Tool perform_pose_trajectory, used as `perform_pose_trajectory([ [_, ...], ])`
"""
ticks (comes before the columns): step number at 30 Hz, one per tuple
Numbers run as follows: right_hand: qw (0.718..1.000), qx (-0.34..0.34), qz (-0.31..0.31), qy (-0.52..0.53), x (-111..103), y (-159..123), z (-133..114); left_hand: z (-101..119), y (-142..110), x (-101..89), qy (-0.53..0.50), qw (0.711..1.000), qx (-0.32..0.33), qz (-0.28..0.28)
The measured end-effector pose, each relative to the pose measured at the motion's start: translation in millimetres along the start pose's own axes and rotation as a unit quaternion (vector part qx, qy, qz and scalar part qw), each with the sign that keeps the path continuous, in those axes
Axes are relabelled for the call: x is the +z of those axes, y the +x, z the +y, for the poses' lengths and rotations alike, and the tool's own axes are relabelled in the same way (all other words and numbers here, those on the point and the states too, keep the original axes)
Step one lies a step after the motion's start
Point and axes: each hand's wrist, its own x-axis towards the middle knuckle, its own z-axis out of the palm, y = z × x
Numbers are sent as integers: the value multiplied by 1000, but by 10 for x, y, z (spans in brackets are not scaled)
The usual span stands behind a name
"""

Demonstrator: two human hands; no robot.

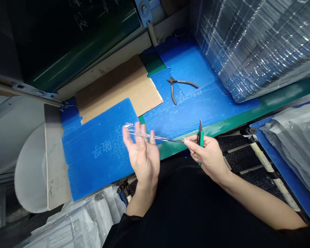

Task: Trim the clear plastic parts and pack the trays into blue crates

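My right hand (pixel 206 155) is closed around a green utility knife (pixel 201 138), its blade pointing up. Between the thumb and forefinger of that hand is the near end of a thin, clear plastic strip (pixel 162 138). The strip runs left to my left hand (pixel 146 155), which is palm up with its fingers stretched and spread. The strip's far end lies across those fingers, and they are not closed on it. Beyond my hands, a pair of pliers (pixel 172 82) with dark handles lies spread on a blue plastic sheet (pixel 186 115).
A brown cardboard piece (pixel 119 89) and another blue sheet (pixel 98 151) cover the left of the green bench. A tall stack of clear plastic trays (pixel 258 44) stands at the right. Bagged items (pixel 299 137) sit at lower right. A dark green roller (pixel 88 41) hangs above the back.
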Motion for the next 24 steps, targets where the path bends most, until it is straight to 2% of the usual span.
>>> perform_pose_trajectory([
  [1, 996, -62, 30, -49, -22, 3, -21, -3, 11, -3, 55, 993, 96, 44],
  [2, 985, -130, 50, -104, -42, 3, -51, -4, 26, -9, 114, 971, 202, 63],
  [3, 966, -198, 56, -158, -58, -1, -89, -1, 42, -17, 171, 941, 289, 39],
  [4, 944, -257, 48, -203, -69, -7, -130, 3, 59, -28, 220, 912, 344, -30],
  [5, 922, -306, 27, -235, -74, -15, -171, 9, 74, -38, 255, 888, 360, -132],
  [6, 905, -343, -1, -253, -74, -23, -209, 16, 86, -47, 270, 868, 341, -240],
  [7, 891, -371, -29, -259, -72, -30, -240, 23, 94, -53, 266, 855, 304, -327],
  [8, 881, -394, -52, -258, -67, -36, -266, 29, 97, -55, 246, 851, 267, -379],
  [10, 867, -425, -80, -246, -59, -45, -297, 36, 89, -47, 198, 862, 229, -406],
  [13, 863, -433, -99, -240, -56, -55, -315, 42, 51, -22, 173, 875, 216, -398],
  [15, 867, -422, -86, -252, -60, -57, -316, 45, 27, -32, 205, 881, 233, -358],
  [16, 871, -416, -59, -255, -63, -55, -312, 46, 20, -55, 231, 889, 252, -304],
  [17, 878, -409, -21, -247, -65, -48, -304, 46, 16, -93, 256, 900, 273, -223],
  [19, 903, -380, 63, -190, -59, -20, -276, 47, 13, -208, 285, 911, 297, -22],
  [20, 915, -362, 95, -148, -48, -1, -254, 49, 7, -277, 285, 914, 283, 61],
  [21, 926, -345, 114, -106, -29, 18, -227, 52, -5, -344, 277, 922, 248, 109],
  [22, 933, -332, 122, -72, -2, 34, -194, 57, -26, -403, 261, 938, 195, 122],
  [24, 939, -323, 110, -42, 74, 46, -110, 71, -96, -475, 199, 972, 88, 87],
])
